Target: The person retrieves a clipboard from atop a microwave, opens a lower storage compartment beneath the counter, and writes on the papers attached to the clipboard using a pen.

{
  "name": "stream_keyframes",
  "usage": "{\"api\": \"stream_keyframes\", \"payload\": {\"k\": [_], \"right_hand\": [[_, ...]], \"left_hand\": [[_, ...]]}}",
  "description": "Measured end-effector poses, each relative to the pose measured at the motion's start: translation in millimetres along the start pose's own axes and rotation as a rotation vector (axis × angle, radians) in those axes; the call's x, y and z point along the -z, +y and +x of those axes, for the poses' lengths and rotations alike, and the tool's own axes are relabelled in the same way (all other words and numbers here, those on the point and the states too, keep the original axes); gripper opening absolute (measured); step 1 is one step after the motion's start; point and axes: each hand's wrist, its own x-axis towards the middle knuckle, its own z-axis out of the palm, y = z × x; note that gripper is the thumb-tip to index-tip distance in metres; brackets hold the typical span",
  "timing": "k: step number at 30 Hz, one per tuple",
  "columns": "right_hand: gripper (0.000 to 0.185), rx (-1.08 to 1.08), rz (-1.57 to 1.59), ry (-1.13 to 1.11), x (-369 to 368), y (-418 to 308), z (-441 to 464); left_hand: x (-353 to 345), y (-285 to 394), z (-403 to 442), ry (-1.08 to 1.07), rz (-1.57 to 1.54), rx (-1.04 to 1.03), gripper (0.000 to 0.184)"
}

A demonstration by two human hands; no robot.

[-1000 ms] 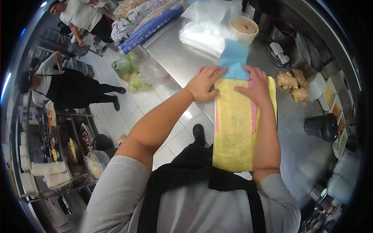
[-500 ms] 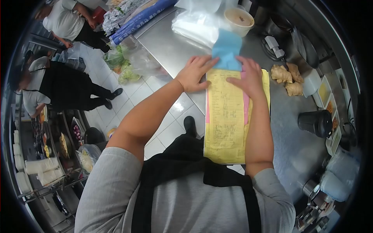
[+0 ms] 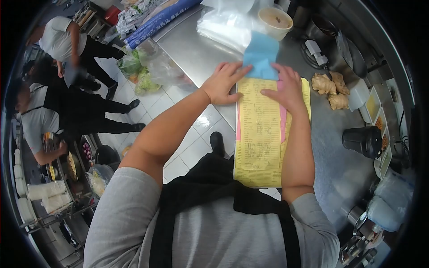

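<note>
A stack of long yellow printed sheets [image 3: 259,134] with handwritten marks lies along the counter edge, and pink paper [image 3: 283,114] peeks out at its sides. Over its top end a light-blue sheet [image 3: 260,53] stands partly raised. My left hand [image 3: 225,82] rests at the upper left of the stack, fingers spread, fingertips against the blue sheet. My right hand [image 3: 288,87] lies flat on the upper right, fingertips at the blue sheet's lower corner and thumb on the yellow paper. Neither hand grips anything.
Clear plastic bags [image 3: 223,27] and a lidded tub [image 3: 275,20] stand beyond the papers on the steel counter [image 3: 326,178]. Ginger [image 3: 330,89], a black cup [image 3: 363,141] and food trays [image 3: 372,105] are to the right. Co-workers [image 3: 40,107] stand left, near bagged greens [image 3: 145,82].
My hands and the papers hold almost the same position. At the left, the co-workers have shifted; one now reaches an arm over the food containers and another has moved further into view.
</note>
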Motion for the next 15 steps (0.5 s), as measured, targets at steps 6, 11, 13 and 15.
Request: {"api": "stream_keyframes", "payload": {"k": [6, 11, 13, 15], "right_hand": [[0.089, -0.047, 0.045, -0.054, 4.2, -2.5, -0.5], [0.093, -0.042, 0.061, -0.067, 5.2, -2.1, -1.3], [0.093, -0.041, 0.051, -0.066, 6.1, -3.3, 0.5], [0.093, -0.049, 0.046, -0.070, 5.8, -4.4, -1.3]], "left_hand": [[0.7, 1.5, -0.4, -0.007, 0.020, -0.013, 0.092], [4.0, 1.2, 0.9, -0.045, -0.007, -0.039, 0.092], [4.5, 1.8, 1.7, -0.078, 0.023, -0.061, 0.092], [2.0, 4.8, -1.4, -0.058, 0.055, -0.035, 0.092]]}}
